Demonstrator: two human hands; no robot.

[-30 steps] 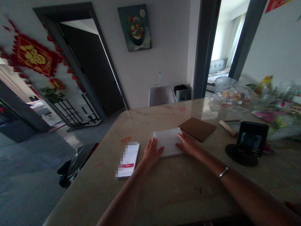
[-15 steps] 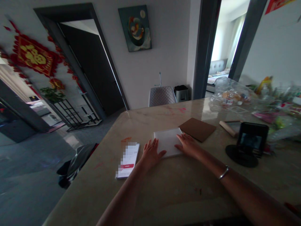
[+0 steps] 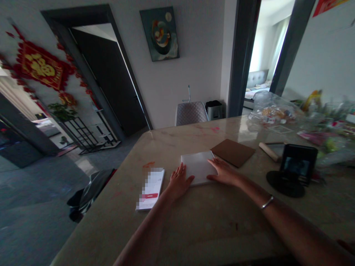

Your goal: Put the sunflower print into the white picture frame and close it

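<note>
A flat, pale rectangular sheet or thin pad (image 3: 199,166) lies on the stone-patterned table (image 3: 194,221) in front of me. My left hand (image 3: 179,181) rests along its left edge with the fingers stretched out. Against the right edge lies my right hand (image 3: 224,172), fingers spread and thumb apart, a silver bangle on that forearm. Neither hand grips the pad. Just behind it on the right is a brown square board (image 3: 232,152). To the left of my left hand sits a white phone-like item (image 3: 152,190), partly pixelated.
A black stand with a small screen (image 3: 295,166) stands at the right, beside a wooden roller-like piece (image 3: 269,150). Clear plastic bags and packets (image 3: 274,109) crowd the back right. A quilted chair (image 3: 191,113) is beyond the far edge.
My right hand and forearm have shifted very slightly on the pad's right edge. My left hand and the pad stay nearly where they were.
</note>
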